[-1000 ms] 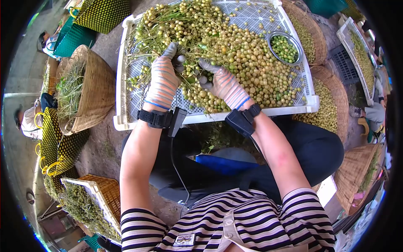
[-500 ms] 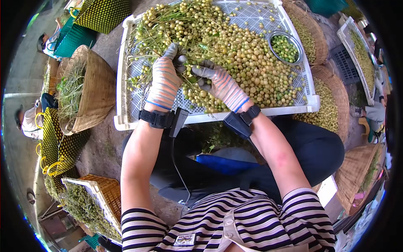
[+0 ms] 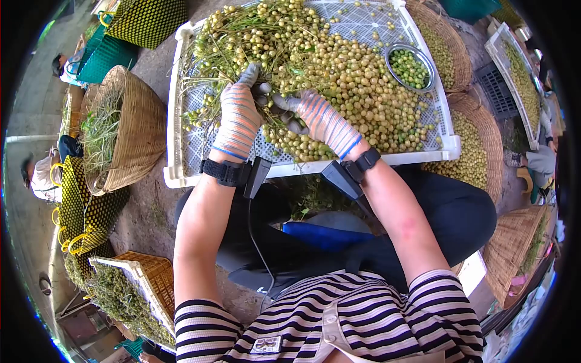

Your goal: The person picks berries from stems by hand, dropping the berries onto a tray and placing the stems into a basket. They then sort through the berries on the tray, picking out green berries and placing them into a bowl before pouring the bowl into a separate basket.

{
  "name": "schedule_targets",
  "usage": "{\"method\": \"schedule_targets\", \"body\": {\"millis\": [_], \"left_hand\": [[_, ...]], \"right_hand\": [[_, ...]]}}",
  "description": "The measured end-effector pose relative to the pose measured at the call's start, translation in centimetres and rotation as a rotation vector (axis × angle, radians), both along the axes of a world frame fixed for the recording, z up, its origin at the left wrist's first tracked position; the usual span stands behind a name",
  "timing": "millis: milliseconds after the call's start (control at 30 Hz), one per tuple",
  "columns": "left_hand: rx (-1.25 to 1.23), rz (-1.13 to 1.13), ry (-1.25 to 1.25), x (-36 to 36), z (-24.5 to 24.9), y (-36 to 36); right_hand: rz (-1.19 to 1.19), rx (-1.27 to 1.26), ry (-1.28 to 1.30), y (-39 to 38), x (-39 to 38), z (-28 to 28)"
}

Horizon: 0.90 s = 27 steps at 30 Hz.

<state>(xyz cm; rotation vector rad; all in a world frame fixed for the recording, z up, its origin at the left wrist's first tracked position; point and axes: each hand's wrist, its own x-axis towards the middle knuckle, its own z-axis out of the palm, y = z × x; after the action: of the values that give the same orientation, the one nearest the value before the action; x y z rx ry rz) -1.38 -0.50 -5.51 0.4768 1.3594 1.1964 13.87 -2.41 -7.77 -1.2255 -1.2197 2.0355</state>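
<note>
Both my hands wear grey-tipped gloves with orange and white stripes, held close together over a white mesh tray [image 3: 448, 149]. My left hand [image 3: 238, 112] is closed around a bunch of thin fruit stems [image 3: 212, 94] that stick out to its left. Beside it my right hand [image 3: 321, 118] has its fingers bent inward at the same bunch; what lies between them is mostly hidden. Small round yellow-green fruits [image 3: 357, 78] are heaped on the tray right of and behind my hands. More fruits on stems [image 3: 248, 30] are piled at the back left.
A metal bowl [image 3: 411, 47] of greener fruits stands on the tray's right side. Wicker baskets of fruits [image 3: 466, 139] adjoin the tray on the right. At left are a tall wicker basket [image 3: 136, 127] with stalks and yellow-black woven bags [image 3: 97, 212]. Other people sit at far left and right.
My right hand has rolled slightly, its fingers curling in closer to the left hand. My left hand has stayed nearly in place, still gripping the stems.
</note>
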Motion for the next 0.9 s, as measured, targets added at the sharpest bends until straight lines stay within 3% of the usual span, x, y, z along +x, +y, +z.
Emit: {"method": "schedule_targets", "body": {"millis": [33,67,200,267,400,433,467,533,600,700,800,900], "left_hand": [[0.001,0.0,0.002,-0.2,0.1,0.1],[0.041,0.005,0.002,-0.5,0.2,0.4],[0.052,-0.002,-0.09,-0.6,0.0,0.4],[0.048,-0.011,-0.021,-0.5,0.1,0.2],[0.034,-0.057,0.014,-0.2,0.1,-0.1],[0.031,-0.044,-0.023,-0.1,0.1,0.0],[0.029,-0.029,-0.059,-0.1,0.1,0.0],[0.017,-0.004,-0.044,-0.4,0.6,0.0],[0.007,0.021,-0.034,-0.7,1.1,-0.1],[0.069,-0.01,-0.084,-1.3,0.6,0.5],[0.072,-0.006,-0.03,-1.0,0.5,0.1],[0.06,-0.02,-0.011,-0.7,0.7,0.2]], "right_hand": [[0.06,0.348,-0.094,-0.7,0.1,-0.7],[0.059,0.349,-0.093,-0.7,0.0,-1.4],[-0.152,0.108,0.239,-0.9,0.0,-3.0],[-0.253,-0.017,0.415,-1.1,-0.6,-2.2],[-0.288,-0.047,0.349,-0.7,-1.5,-1.0],[-0.227,0.16,0.195,-0.7,-1.2,-0.7],[-0.227,0.159,0.197,-0.8,-1.2,-0.5],[-0.395,-0.161,0.362,-1.1,-1.6,-0.2],[-0.338,-0.173,0.343,-1.2,-1.2,-1.5],[-0.384,-0.15,0.639,-1.5,-0.5,-4.3],[-0.511,-0.258,0.632,-1.8,-0.1,-1.7],[-0.462,-0.214,0.642,-1.2,0.2,-1.8]]}}
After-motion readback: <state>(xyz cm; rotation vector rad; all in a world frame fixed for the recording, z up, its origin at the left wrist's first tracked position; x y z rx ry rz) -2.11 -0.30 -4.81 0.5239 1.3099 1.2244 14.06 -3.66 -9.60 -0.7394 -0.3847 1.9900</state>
